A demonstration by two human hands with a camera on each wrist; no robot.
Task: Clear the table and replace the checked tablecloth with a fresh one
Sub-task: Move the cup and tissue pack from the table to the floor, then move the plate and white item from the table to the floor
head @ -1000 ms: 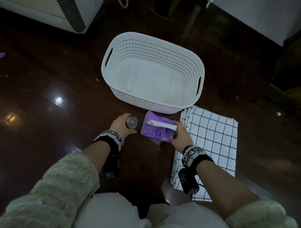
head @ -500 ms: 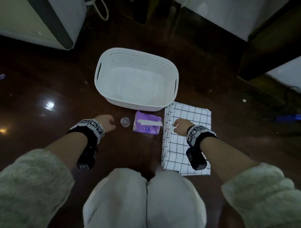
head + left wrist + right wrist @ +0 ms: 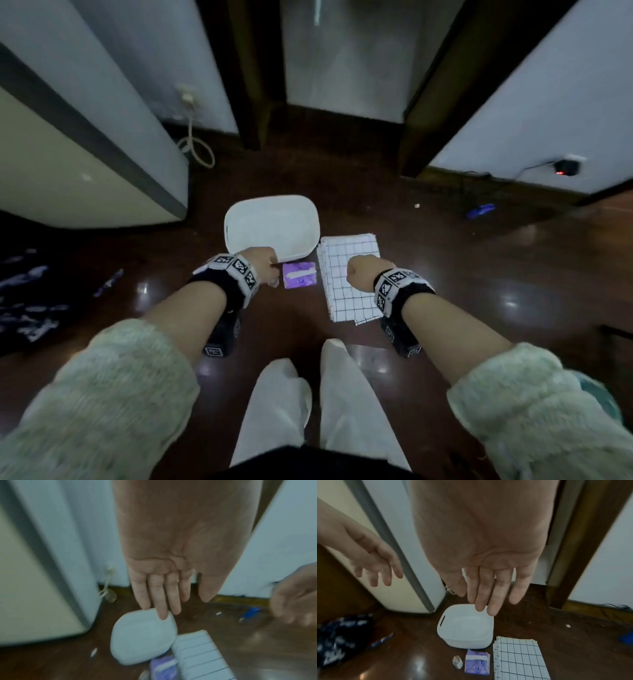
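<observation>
On the dark wooden floor stands an empty white basket [image 3: 274, 226]. In front of it lie a purple tissue pack [image 3: 299, 275] and a small clear glass [image 3: 457, 662]. A folded black-and-white checked cloth [image 3: 342, 305] lies to their right. My left hand [image 3: 262, 263] hangs high above the glass, fingers straight and holding nothing in the left wrist view [image 3: 185, 596]. My right hand [image 3: 361, 277] hangs above the checked cloth, also empty, with fingers extended in the right wrist view [image 3: 476, 596].
A cream appliance [image 3: 68, 171] stands at the left, with a corded wall socket [image 3: 188, 99] behind it. A dark patterned fabric [image 3: 24, 301] lies on the floor far left. A blue object [image 3: 479, 210] and a plugged charger [image 3: 565, 168] are at the right. Dark door frames stand ahead.
My left hand let go of the glass and my right hand let go of the tissue pack. Both hands have risen away from the floor, and the view has lifted.
</observation>
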